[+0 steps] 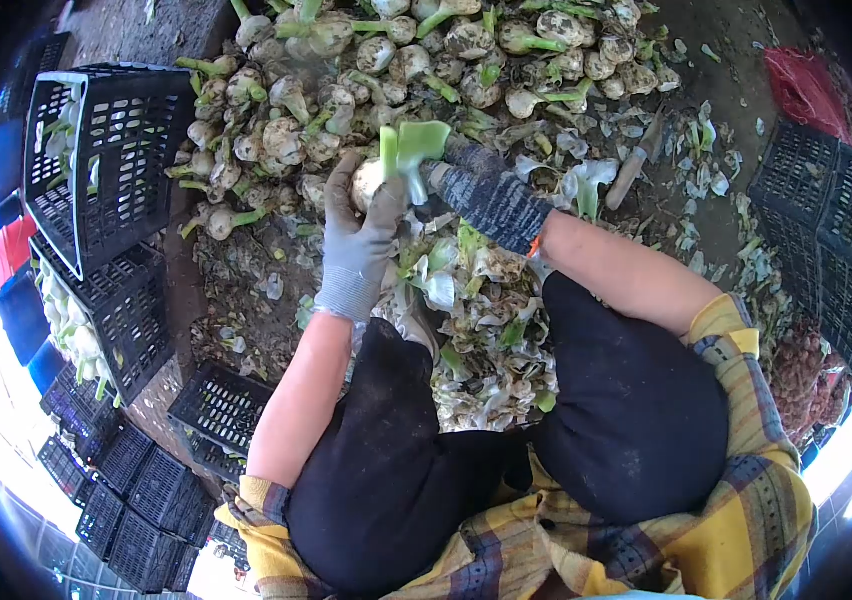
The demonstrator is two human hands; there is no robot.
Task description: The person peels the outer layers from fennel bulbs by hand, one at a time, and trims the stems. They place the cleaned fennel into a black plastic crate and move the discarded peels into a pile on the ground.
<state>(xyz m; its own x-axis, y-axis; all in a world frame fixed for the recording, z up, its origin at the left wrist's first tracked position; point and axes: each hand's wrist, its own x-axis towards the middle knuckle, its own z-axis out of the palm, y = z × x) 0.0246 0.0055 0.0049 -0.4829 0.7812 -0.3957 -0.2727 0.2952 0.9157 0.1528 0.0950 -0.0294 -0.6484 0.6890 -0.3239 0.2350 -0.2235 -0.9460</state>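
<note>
My left hand (359,225), in a light grey glove, is wrapped round a pale onion-like bulb (368,186) with a cut green stem standing up from it. Close on its right, my right hand (486,190), in a dark speckled glove, has its fingers curled beside a broad green leaf piece (419,145). What those fingers hold is hidden. Just beyond both hands lies a heap of dirt-covered bulbs (281,140) with short green stems. Peeled skins and leaf scraps (491,350) cover the ground between my legs.
A knife-like tool with a wooden handle (628,178) lies on the ground at the right. Black crates (111,150) holding bulbs stand at the left, with stacked crates (136,500) below. More crates (821,215), red netting (804,85) and a filled net bag (796,385) are at the far right.
</note>
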